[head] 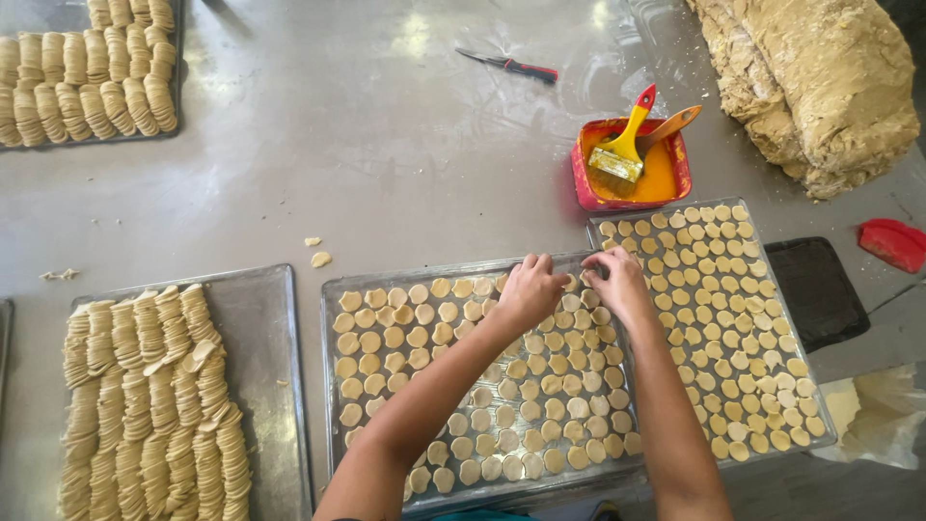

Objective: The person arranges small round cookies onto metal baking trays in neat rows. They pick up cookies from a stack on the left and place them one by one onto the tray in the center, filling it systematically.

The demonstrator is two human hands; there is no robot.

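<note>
Clearly our biggest risk sits at the far rim of the middle tray [333, 289], where both hands work close together. Our left hand [529, 289] and right hand [614, 283] have their fingers curled down onto the small dough rounds [502, 386] at the top centre of that tray, apparently pinching or nudging single pieces, though we cannot tell exactly which round each fingertip holds. The rounds lie tightly packed, many touching, so we judge that a careless wrist or forearm dragging across the tray could smear or shove the rows already laid out below the hands. The forearms pass right over those rows, which makes this the likeliest slip.

A second worry is the neighbouring tray [820, 439] at right, full of rounds and overlapping the middle tray's edge just beside our right hand; a bump there could jostle it. The red tub of yellow glaze [675, 174] with its yellow-handled brush [627, 145] stands just above that tray, near enough that a sweeping reach could tip it, we think.

Relative to the hands, the rounds being handled lie directly under the fingertips, with the rest spreading downward and to the left in the frame. Stacked rounds [145, 405] fill a tray at lower left, well apart, and a large dough mass [820, 87] sits at upper right.
</note>
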